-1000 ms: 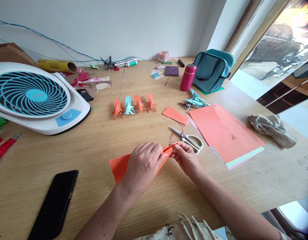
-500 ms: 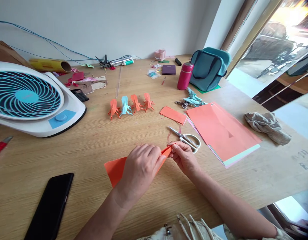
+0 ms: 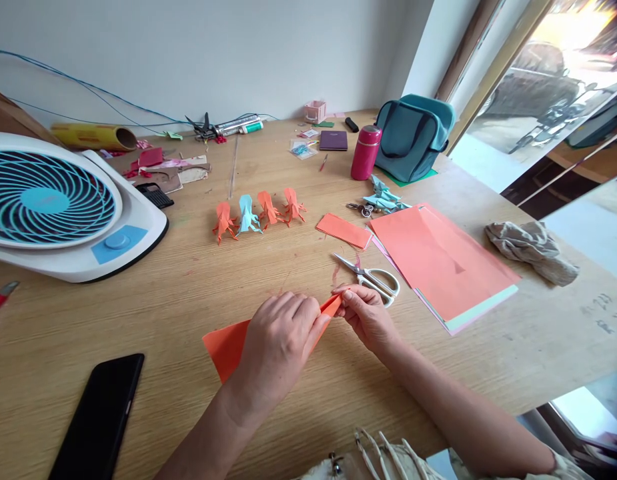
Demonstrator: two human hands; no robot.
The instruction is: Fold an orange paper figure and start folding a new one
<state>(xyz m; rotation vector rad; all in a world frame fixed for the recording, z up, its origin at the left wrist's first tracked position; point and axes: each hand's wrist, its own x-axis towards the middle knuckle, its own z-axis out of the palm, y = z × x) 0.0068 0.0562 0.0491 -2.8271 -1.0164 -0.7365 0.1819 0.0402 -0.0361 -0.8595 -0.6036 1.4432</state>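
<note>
An orange sheet of paper [image 3: 227,347] is held just above the desk, partly folded at its right end. My left hand [image 3: 283,337] wraps over its middle and covers much of it. At the folded right tip, my right hand [image 3: 361,310] pinches the paper between thumb and fingers. White-handled scissors [image 3: 383,283] lie just beyond my right hand, blades pointing to the far left. Past my hands stand several folded paper figures, orange ones [image 3: 271,208] and a light blue one [image 3: 247,215].
A fan [image 3: 83,207] stands at left, with a black phone [image 3: 98,417] nearer me. Orange sheets [image 3: 438,257] and narrow orange strips [image 3: 343,231] lie at right. Behind them are light blue folded papers [image 3: 384,198], a pink bottle [image 3: 366,153], a teal bag [image 3: 413,137] and a crumpled cloth [image 3: 533,250].
The camera view has shifted slightly, so the desk items sit a little further left. Both hands keep nearly the same hold on the orange paper.
</note>
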